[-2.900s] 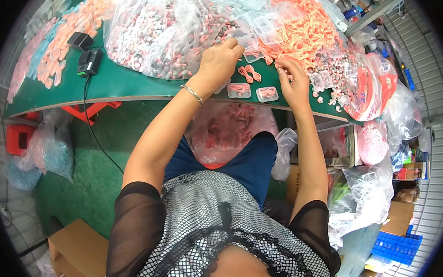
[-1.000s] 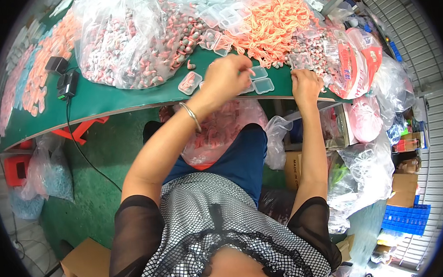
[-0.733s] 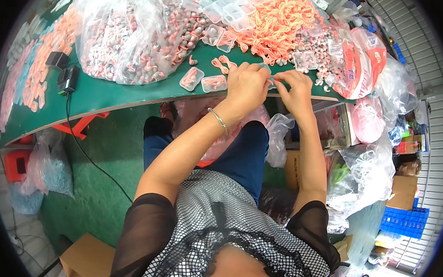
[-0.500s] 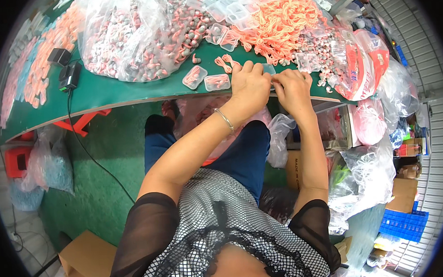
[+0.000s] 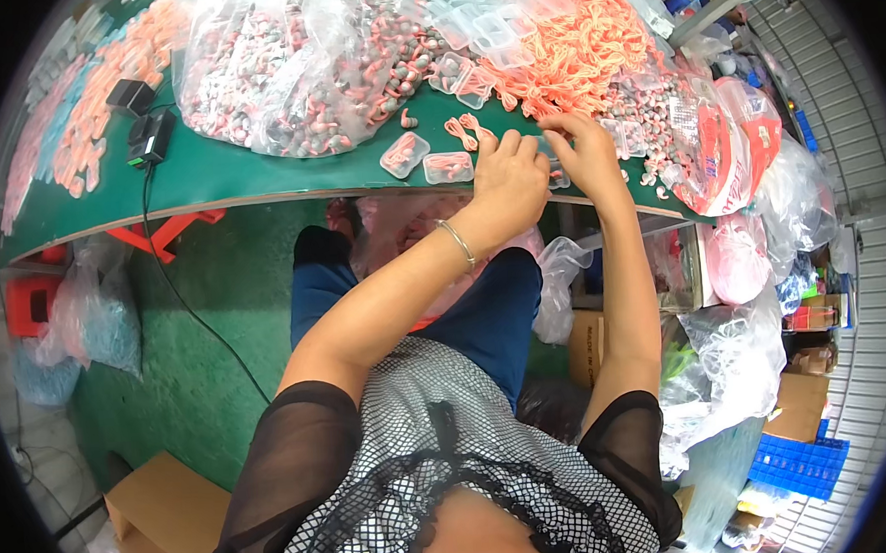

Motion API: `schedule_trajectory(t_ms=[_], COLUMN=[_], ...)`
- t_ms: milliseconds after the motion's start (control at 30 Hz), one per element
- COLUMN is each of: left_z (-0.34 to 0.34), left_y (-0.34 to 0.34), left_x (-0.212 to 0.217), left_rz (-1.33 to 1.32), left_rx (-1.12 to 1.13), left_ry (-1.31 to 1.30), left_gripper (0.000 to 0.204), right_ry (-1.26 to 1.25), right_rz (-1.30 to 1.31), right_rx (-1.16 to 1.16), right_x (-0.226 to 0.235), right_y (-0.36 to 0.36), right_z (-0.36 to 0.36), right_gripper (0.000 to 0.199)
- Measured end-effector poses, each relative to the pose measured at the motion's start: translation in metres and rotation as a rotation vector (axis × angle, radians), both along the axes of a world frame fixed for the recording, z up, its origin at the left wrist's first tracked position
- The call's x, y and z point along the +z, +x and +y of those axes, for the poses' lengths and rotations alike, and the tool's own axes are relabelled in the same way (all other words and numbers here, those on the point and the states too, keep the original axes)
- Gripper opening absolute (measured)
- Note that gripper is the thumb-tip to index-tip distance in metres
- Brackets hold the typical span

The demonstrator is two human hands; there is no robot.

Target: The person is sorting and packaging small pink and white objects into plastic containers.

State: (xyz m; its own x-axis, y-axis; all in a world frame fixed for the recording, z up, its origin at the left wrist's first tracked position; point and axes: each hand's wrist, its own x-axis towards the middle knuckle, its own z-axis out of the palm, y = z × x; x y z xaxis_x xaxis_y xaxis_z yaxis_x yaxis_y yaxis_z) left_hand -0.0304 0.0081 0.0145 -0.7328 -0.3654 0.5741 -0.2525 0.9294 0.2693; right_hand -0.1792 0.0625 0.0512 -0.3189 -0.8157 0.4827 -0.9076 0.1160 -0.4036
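Observation:
My left hand (image 5: 511, 181) is at the table's front edge, fingers curled round a small clear plastic box (image 5: 558, 179), mostly hidden behind the hand. Beside it my right hand (image 5: 587, 154) is raised, thumb and fingers apart, fingertips near the orange cords (image 5: 576, 44); nothing shows between them. Left of my left hand, a clear box with pink-and-white contents (image 5: 448, 167) lies close to the edge, with a similar box (image 5: 405, 154) tilted next to it. Just behind them lie looped orange cords (image 5: 461, 132) and a loose grey-and-pink earplug (image 5: 409, 119).
A big clear bag of grey-and-pink earplugs (image 5: 263, 86) covers the table's back left. Loose earplugs (image 5: 649, 105) and a red-and-white bag (image 5: 741, 141) lie to the right. Small black devices (image 5: 150, 139) with a cable stand at left. Empty clear boxes (image 5: 495, 33) are stacked behind.
My right hand has come away from the box and my left hand, its fingers now raised toward the cords. My left hand stays by the box. The whole view has shifted slightly.

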Motion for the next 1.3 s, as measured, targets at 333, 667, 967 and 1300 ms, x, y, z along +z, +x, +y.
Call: schedule_trajectory(t_ms=[333,667,967,1300], left_z=[0.007,0.003,-0.004,-0.004], left_y=[-0.001,0.003,0.003,0.005], left_x=[-0.013,-0.006,0.003,0.004], left_rz=[0.004,0.011,0.064,0.068], left_rx=[0.051,0.026,0.007,-0.001], left_ry=[-0.027,0.086,0.146,0.136], left_gripper=[0.037,0.033,0.045,0.05], right_ry=[0.722,0.231,0.088,0.171], right_rz=[-0.191,-0.204,-0.24,0.041], right_rx=[0.26,0.111,0.158,0.261], right_x=[0.014,0.021,-0.003,0.003], right_y=[0.014,0.003,-0.01,-0.006], right_z=[-0.09,-0.045,0.026,0.03], right_gripper=[0.023,0.012,0.012,0.011])
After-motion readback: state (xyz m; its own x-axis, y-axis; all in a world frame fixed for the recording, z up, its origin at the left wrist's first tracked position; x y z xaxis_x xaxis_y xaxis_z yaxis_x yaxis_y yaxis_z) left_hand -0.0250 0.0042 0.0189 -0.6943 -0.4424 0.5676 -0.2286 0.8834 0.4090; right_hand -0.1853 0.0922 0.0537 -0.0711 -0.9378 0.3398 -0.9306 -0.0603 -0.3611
